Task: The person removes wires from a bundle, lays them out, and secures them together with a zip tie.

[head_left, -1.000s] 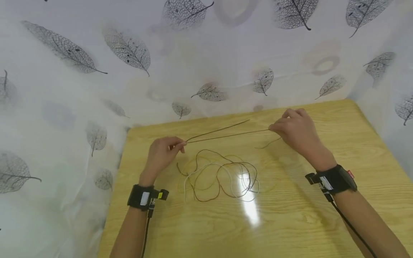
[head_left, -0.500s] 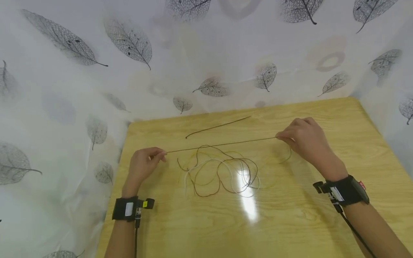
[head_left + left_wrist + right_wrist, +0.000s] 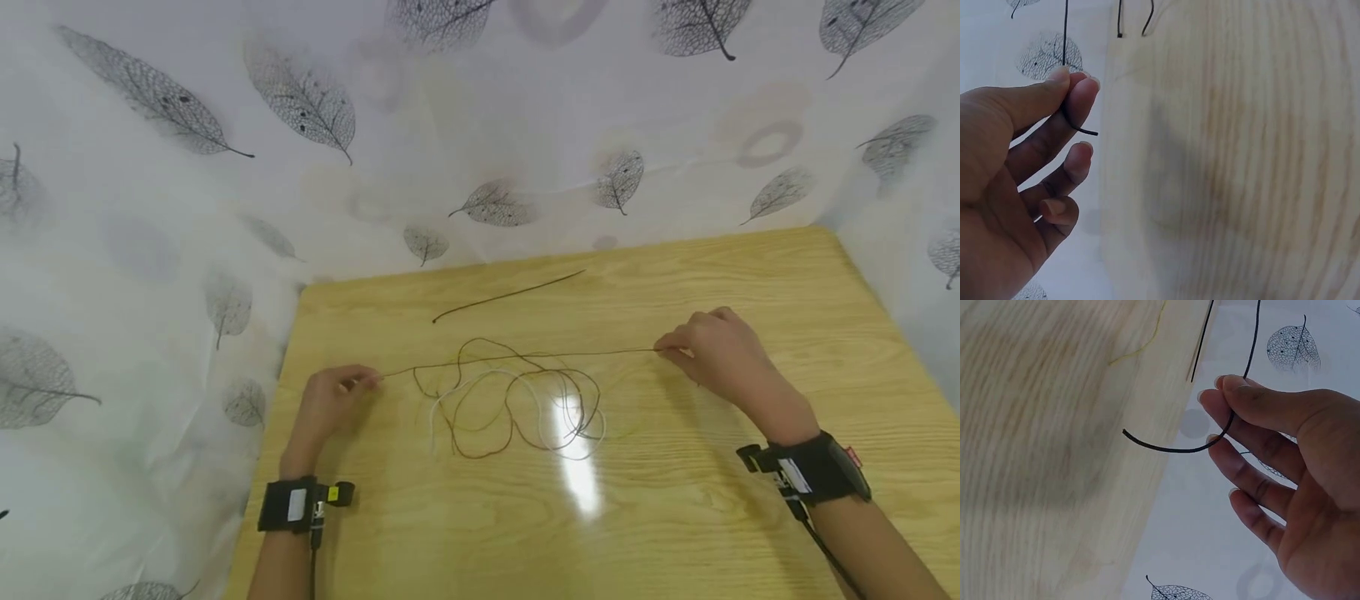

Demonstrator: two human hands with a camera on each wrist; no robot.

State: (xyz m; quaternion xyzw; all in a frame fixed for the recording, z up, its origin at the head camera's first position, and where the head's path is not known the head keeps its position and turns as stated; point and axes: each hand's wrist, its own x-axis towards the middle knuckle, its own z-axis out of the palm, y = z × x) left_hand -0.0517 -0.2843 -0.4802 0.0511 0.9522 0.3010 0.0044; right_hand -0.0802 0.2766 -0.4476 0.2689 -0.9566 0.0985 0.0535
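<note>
Got thin dark cord (image 3: 510,357) mid-frame in head view, stretched over pile of loose cords (image 3: 512,429). Sits lower in frame than half a second ago. Runs near-horizontal, slightly up toward right; shows short free tail past each grip. Pinched thumb-to-fingertips by left hand (image 3: 330,402) left of centre, likewise by right hand (image 3: 716,354) at right. See separate dark cord (image 3: 510,294) above, apart. Can't read white labels (image 3: 297,504) or red tag (image 3: 853,457) on wrist straps (image 3: 828,465).
</note>
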